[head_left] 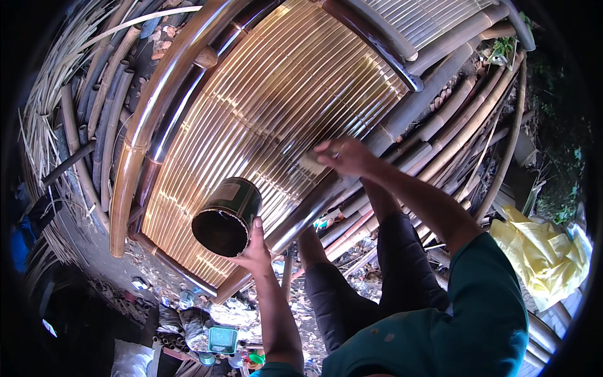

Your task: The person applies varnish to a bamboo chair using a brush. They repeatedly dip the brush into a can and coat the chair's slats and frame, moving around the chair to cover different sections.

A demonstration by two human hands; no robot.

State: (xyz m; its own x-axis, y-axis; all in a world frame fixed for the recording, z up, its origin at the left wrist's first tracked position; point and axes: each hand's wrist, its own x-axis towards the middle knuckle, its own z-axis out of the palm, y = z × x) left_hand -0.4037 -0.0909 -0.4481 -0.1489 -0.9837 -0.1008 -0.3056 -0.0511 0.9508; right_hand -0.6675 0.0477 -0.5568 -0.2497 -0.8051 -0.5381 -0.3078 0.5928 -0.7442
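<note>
My left hand (253, 252) grips a dark green can (239, 193) at its side, the thumb along the wall. The can is tilted with its open mouth toward me, and its inside looks dark. My right hand (349, 157) is closed on a wide, pale-bristled paintbrush (311, 163). The bristles are over the bamboo slats (251, 113), near the right side of the frame; whether they touch is hard to tell. Many slats gleam as if wet or varnished. Thick brown bamboo poles, such as the glossy front rail (308, 204), border the slatted surface.
Loose bamboo poles (440, 154) lie piled on the right. More poles (103, 119) and thin strips (47, 81) lie on the left. Yellow sheeting (534, 251) sits at far right. A teal basket (223, 339) stands among litter at lower left. Another slatted panel (433, 19) is beyond.
</note>
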